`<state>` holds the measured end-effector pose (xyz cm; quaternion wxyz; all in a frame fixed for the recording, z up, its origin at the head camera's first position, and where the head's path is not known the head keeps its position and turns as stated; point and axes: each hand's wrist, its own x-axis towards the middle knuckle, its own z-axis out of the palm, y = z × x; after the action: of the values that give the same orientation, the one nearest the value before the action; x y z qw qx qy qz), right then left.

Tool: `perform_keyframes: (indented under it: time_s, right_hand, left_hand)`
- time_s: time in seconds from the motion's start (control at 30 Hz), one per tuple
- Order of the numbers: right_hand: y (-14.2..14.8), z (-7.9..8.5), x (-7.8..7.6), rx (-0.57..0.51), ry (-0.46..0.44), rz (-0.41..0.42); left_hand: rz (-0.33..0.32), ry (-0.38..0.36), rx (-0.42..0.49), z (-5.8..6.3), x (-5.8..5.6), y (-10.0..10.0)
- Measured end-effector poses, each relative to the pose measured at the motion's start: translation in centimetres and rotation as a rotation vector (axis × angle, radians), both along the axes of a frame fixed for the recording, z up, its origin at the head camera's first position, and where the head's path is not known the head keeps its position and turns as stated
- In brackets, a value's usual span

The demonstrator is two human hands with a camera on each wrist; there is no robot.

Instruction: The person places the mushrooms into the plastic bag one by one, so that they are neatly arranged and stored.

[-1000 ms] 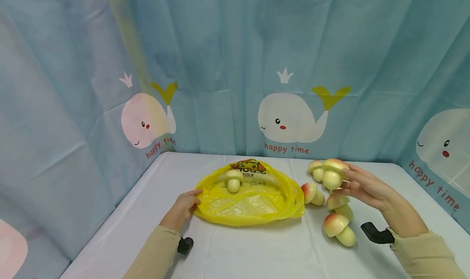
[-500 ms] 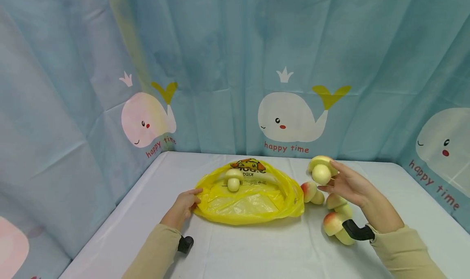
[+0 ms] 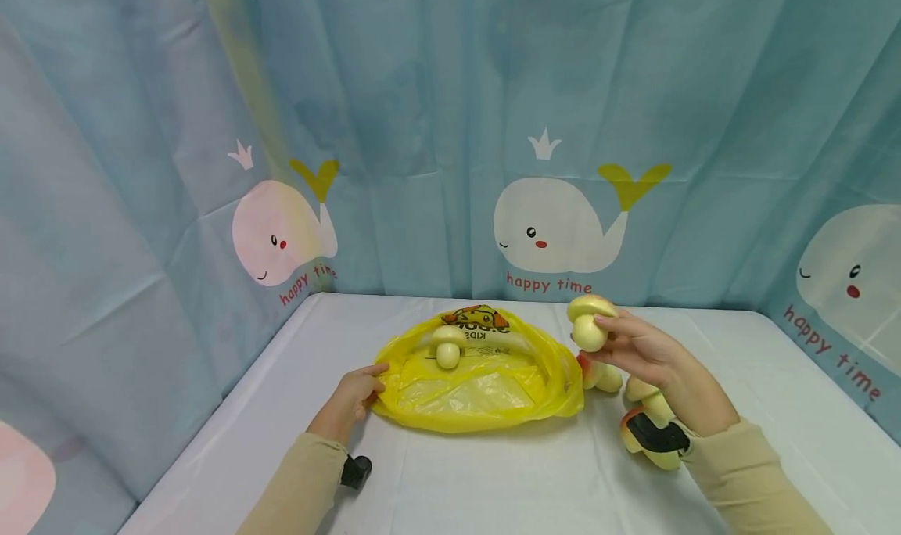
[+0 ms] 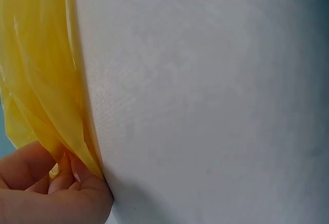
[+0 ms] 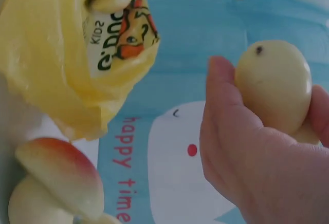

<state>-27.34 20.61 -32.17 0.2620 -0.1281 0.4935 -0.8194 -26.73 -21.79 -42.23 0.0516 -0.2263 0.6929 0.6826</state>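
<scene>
My left hand (image 3: 350, 398) pinches the left edge of a yellow plastic bag (image 3: 479, 419) lying with its wide mouth towards me; the left wrist view shows the gathered film between thumb and fingers. Inside the bag lies one pale toy mushroom (image 3: 448, 347). My right hand (image 3: 644, 351) holds another toy mushroom (image 3: 590, 322) by its side, raised just right of the bag, cap up. From the right wrist view, the rounded stem end of this held mushroom (image 5: 272, 85) faces the camera. Below that hand sits a red-tinged toy mushroom (image 3: 607, 378) against the bag's right side.
Nearer me on the right are two more toy mushrooms, a farther one (image 3: 649, 394) and a nearer one (image 3: 660, 458), partly covered by the black wrist mount (image 3: 658, 432). A white cloth covers the table (image 3: 479, 488). A blue whale-print curtain (image 3: 422, 230) stands behind it.
My right hand has moved left towards the bag with the toy mushroom. A mushroom seen at the back right earlier is now out of sight. The left hand and bag stay put.
</scene>
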Motion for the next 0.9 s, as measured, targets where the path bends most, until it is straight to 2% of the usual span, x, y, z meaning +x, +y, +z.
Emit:
perform_keyframes:
  time_s: [0.2,0.53,0.9]
  right_hand:
    - [-1.4,0.0,-0.2,0.099,-0.005,0.019]
    - [-5.0,0.5,-0.6,0.156,-0.127,-0.037]
    - [-9.1,-0.9,-1.8,0.352,-0.166,-0.046]
  left_hand:
    - [0.0,0.004,-0.004,0.0,0.0,0.0]
    - [-0.006,0.009,-0.009,0.0,0.1,0.0]
    - [-0.004,0.005,-0.013,0.2,0.1,0.0]
